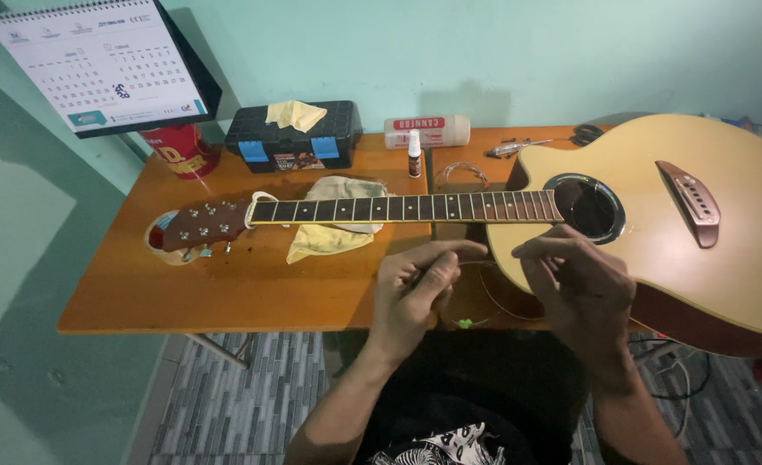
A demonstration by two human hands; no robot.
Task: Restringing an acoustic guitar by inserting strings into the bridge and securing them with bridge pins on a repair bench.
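I see both sets of fingers pinching a thin coiled guitar string [484, 297], left hand [411, 297] and right hand [581, 288] at the near table [226, 293] edge. Just beyond lies the guitar [656, 224], neck pointing left over a yellow cloth [329, 237].

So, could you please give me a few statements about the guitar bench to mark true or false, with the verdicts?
1. The guitar lies face up across the table. True.
2. Both hands, left hand and right hand, work a thin string. True.
3. The fretboard carries a full set of strings. False: it looks bare.
4. A yellow cloth lies under the neck. True.
5. The toolbox is red. False: black with blue latches.
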